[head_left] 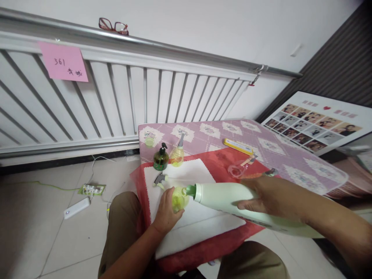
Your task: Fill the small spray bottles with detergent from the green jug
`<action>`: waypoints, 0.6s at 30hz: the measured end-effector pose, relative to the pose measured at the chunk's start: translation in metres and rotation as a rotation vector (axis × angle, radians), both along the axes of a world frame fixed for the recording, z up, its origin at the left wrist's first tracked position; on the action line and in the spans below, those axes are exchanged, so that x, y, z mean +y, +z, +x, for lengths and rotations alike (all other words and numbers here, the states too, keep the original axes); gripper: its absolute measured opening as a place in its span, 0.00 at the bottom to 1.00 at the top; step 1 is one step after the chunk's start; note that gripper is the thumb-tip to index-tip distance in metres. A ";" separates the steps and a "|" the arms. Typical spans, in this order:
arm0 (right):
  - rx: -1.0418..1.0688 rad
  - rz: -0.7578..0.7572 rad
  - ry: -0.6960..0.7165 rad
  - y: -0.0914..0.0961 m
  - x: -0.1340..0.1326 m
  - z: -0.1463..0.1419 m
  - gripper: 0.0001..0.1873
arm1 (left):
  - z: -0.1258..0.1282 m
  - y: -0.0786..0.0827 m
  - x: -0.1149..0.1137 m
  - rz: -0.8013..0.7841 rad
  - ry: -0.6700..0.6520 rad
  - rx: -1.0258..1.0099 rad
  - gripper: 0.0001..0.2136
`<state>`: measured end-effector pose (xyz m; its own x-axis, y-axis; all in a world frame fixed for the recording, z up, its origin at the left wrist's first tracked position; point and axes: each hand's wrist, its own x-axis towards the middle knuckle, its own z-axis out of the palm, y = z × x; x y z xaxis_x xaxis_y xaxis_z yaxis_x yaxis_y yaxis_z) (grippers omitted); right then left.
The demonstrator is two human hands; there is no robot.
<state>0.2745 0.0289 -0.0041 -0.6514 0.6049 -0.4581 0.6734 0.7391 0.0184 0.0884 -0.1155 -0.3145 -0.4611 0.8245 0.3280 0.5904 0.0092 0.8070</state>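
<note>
My left hand [168,213] is wrapped round a small yellow-green spray bottle [179,200] without its top, standing on a white cloth [209,228]. Gripped in my right hand [273,197] is a large pale green refill bottle [223,195], tilted nearly flat. Its green spout [191,190] meets the small bottle's mouth; whether liquid is flowing I cannot tell. A grey and white spray trigger head [161,179] lies on the cloth just beyond my left hand. Behind it stand a dark green pump bottle [161,158] and a second yellowish spray bottle [177,155].
A red cloth [215,159] lies under the white one on a purple patterned table [200,133]. Toward the right are a yellow case [238,146] and a clear round item [236,169]. A radiator [174,93] runs behind; a power strip [92,189] sits on the floor.
</note>
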 end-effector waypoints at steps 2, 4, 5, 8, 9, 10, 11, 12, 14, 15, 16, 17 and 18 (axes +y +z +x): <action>0.000 0.003 -0.004 0.001 -0.001 -0.001 0.20 | 0.000 0.000 0.000 -0.001 0.000 0.007 0.38; -0.005 0.004 -0.006 0.002 -0.001 -0.002 0.20 | -0.001 -0.001 0.001 -0.003 -0.003 0.010 0.38; -0.009 0.004 -0.007 0.002 -0.002 -0.002 0.20 | -0.001 -0.001 0.001 -0.004 -0.004 0.011 0.38; -0.014 0.005 -0.002 0.004 -0.003 -0.002 0.20 | -0.001 -0.001 0.001 -0.003 -0.004 0.009 0.38; -0.013 0.006 -0.003 0.004 -0.003 -0.002 0.19 | -0.001 -0.001 0.000 0.000 -0.003 0.007 0.38; -0.015 0.007 -0.005 0.004 -0.003 -0.003 0.19 | -0.001 -0.001 0.000 0.003 -0.002 0.005 0.38; -0.020 0.009 -0.007 0.004 -0.003 -0.003 0.18 | -0.001 -0.001 0.000 0.006 -0.001 0.002 0.38; -0.024 0.009 -0.009 0.004 -0.003 -0.004 0.18 | 0.000 0.000 0.000 0.007 0.000 0.000 0.38; -0.028 0.006 -0.008 0.004 -0.003 -0.004 0.18 | 0.000 0.000 0.000 0.007 0.000 -0.005 0.38; -0.027 0.005 -0.004 0.003 -0.003 -0.004 0.18 | 0.000 0.000 0.000 0.005 -0.003 -0.007 0.38; -0.021 0.005 -0.001 0.003 -0.003 -0.003 0.18 | -0.001 0.000 0.000 0.003 -0.005 -0.009 0.38; -0.015 0.008 0.000 0.002 -0.003 -0.003 0.19 | -0.001 0.000 0.000 0.002 -0.008 -0.011 0.38; -0.013 0.010 0.000 0.002 -0.002 -0.002 0.19 | -0.001 0.000 0.000 0.000 -0.010 -0.012 0.38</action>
<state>0.2727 0.0268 -0.0021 -0.6453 0.6097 -0.4603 0.6731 0.7387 0.0348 0.0877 -0.1153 -0.3141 -0.4568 0.8289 0.3228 0.5811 0.0033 0.8138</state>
